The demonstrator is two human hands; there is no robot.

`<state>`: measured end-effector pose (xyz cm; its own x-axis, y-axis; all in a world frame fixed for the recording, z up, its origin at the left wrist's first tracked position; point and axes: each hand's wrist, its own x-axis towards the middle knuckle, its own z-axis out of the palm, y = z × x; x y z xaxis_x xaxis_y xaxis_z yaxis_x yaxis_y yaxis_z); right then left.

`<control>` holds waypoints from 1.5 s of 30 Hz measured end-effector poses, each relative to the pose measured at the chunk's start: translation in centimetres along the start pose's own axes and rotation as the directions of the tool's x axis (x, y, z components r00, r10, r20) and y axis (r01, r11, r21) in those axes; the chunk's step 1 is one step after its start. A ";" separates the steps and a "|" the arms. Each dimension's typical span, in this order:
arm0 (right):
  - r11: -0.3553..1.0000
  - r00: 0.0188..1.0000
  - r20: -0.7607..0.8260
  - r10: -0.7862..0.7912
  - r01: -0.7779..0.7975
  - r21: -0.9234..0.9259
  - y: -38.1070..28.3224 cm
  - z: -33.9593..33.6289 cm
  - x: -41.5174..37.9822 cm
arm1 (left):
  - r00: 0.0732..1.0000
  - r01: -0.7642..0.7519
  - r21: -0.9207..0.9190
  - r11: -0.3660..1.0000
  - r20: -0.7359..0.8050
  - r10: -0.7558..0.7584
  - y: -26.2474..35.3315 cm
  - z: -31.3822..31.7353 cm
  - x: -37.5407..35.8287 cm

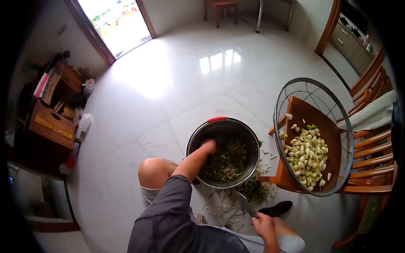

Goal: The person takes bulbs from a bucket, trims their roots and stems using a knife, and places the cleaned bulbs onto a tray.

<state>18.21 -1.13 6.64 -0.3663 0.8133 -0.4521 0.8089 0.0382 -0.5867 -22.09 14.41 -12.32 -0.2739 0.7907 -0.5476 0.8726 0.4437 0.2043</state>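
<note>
My left hand (208, 147) reaches down into a deep metal pot (192, 145) with a red handle grip (216, 119). Its fingers are dark and blurred, so their pose is hidden. Green and pale plant pieces (232, 162) cover the pot's inside. My right hand (265, 227), low in front of me, is closed around the handle of a knife (245, 203). The blade points up and left toward the pot's lower rim. Beneath it, pale and green trimmings (230, 206) lie scattered on the floor.
On the right, a large round mesh basket (346, 168) rests on a wooden chair (280, 170), holding many pale green-white bulb-like pieces (307, 152). A cloth (371, 114) hangs over another chair. A wooden cabinet (52, 126) stands left; an open doorway (116, 25) is behind. My shoe (276, 209) is near the trimmings.
</note>
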 end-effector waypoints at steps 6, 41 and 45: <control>0.997 0.995 -0.071 -0.073 0.072 -0.010 0.1 0.0 -0.7 | 0.987 -0.161 -0.737 0.656 -0.104 0.124 -0.2 -3.2 -3.0; 0.930 0.666 -0.662 -0.344 0.339 -0.142 0.5 -0.9 -3.5 | 0.824 -0.192 -0.976 0.108 -0.100 0.557 15.8 -0.2 -25.1; 0.909 0.619 -0.667 -0.414 0.321 -0.266 0.4 -0.8 -3.5 | 0.846 -0.213 -0.964 0.157 -0.102 0.523 16.7 -0.7 -26.4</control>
<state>20.19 -3.52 8.58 -0.2548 0.8753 0.4109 0.7402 0.4500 -0.4996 -0.59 1.18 6.10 0.1837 0.9441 -0.2736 -0.1948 0.3078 0.9313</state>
